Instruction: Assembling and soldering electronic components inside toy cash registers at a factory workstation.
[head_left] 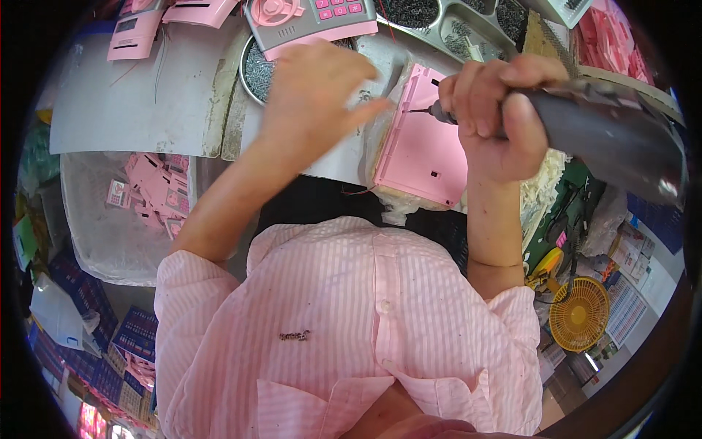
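Gripping a dark power driver [599, 132], right hand [497, 110] curled, left hand [314, 95] spread.

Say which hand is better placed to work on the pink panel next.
Right, probably: the right hand grips the dark screwdriver, its bit at the pink panel. The blurred left hand shows no tool.

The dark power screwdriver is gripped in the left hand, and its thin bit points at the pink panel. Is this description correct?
Not entirely: the head view shows the dark power screwdriver gripped in the right hand, not the left. The rest is as you wrote: its thin bit points at the pink panel.
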The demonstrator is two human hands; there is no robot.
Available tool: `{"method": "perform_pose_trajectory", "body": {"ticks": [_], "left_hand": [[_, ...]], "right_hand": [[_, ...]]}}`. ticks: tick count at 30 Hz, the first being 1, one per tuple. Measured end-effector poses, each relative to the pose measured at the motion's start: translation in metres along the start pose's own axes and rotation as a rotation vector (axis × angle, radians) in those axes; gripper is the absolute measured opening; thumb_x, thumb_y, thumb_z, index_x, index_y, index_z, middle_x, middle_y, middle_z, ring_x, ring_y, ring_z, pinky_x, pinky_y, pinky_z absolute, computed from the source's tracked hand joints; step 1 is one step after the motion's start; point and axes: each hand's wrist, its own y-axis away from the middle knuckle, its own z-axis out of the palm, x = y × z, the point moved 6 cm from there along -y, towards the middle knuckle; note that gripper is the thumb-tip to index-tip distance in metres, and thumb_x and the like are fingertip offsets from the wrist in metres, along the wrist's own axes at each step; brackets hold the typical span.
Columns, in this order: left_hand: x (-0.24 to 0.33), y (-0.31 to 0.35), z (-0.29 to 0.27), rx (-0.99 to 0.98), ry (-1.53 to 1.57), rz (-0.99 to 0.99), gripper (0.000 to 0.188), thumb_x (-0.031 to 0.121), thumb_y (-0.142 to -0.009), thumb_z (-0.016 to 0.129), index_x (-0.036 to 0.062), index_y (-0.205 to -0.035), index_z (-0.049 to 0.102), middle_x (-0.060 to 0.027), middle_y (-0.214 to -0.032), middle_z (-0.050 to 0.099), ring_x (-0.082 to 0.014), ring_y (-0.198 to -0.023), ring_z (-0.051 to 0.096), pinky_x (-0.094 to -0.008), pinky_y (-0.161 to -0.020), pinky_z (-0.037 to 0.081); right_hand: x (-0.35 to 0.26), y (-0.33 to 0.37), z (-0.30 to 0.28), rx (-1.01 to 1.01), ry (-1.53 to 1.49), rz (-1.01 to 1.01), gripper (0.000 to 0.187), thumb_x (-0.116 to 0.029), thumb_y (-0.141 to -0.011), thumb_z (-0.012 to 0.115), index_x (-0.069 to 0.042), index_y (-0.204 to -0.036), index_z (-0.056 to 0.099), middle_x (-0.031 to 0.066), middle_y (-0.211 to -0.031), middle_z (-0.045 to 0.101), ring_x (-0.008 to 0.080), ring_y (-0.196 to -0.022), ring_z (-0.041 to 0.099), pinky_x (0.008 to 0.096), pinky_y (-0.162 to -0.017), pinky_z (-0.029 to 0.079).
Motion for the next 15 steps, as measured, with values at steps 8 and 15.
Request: {"method": "perform_pose_trajectory", "body": {"ticks": [8,15], "left_hand": [[-0.030,0.012,-0.010,-0.172,-0.397,-0.071,0.010,0.023,-0.079,0.073,0.0145,-0.078,0.068,0.0007,-0.086,0.059,-0.0207,-0.090,0.056,-0.0436,-0.082,0.039],[-0.028,0.010,-0.014,-0.190,-0.283,-0.061,0.014,0.026,-0.083,0.072,0.0149,-0.079,0.064,0.0009,-0.085,0.059,-0.0211,-0.088,0.056,-0.0422,-0.081,0.037]], "right_hand": [[0.032,0.007,0.001,0.037,0.252,0.051,0.014,-0.006,-0.094,0.057,-0.004,-0.098,0.044,0.0064,-0.062,0.047,0.0128,-0.052,0.043,0.0307,-0.050,0.039],[0.028,0.003,-0.005,-0.062,0.127,0.042,0.019,-0.016,-0.095,0.057,-0.005,-0.108,0.047,0.0041,-0.063,0.046,0.0130,-0.053,0.042,0.0333,-0.052,0.041]]}}
